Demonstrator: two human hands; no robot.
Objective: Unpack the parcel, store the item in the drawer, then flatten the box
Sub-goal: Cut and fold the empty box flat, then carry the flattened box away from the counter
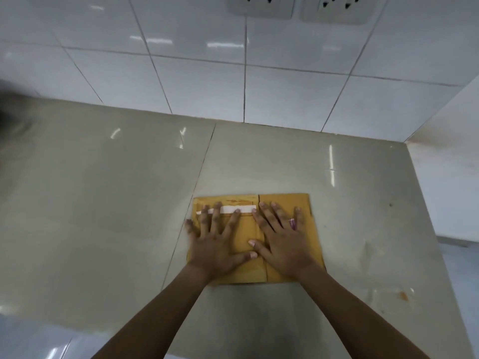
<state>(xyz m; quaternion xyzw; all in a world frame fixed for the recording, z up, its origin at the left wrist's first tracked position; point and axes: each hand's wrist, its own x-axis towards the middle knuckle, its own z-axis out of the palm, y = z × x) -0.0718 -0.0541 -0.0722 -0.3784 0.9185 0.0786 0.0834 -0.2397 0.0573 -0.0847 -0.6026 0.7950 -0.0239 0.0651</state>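
Flattened brown cardboard box (285,203) lies on a glossy grey-beige stone counter (103,203), near the counter's front edge and a little right of centre in the head view. It rests flat, a thin rectangle with a vertical slit between two panels running down its middle. A strip of white tape (246,209) crosses its upper left part, running left to right.

Both bare hands press down on the cardboard, palms flat. The left hand (220,244) covers the left half of the box, its fingers (216,216) straight and spread wide, the tips reaching the white strip; the outermost finger overhangs the box's left edge and touches the counter. The right hand (282,244) covers the right half, its fingers (278,213) also straight and fanned apart, gripping nothing. A small pinkish ring (293,224) sits on one finger of the right hand. The two thumbs point inward and lie close together near the middle of the box. Both forearms stretch up from the bottom of the view.

A narrow dark seam (197,187) runs through the counter just left of the box. Behind the counter rises a wall of glossy white square tiles (194,73) with dark grout lines. Two white electrical sockets (261,6) sit at the top of the wall, partly cut off by the frame. A small orange stain (403,296) marks the counter to the right of the arms
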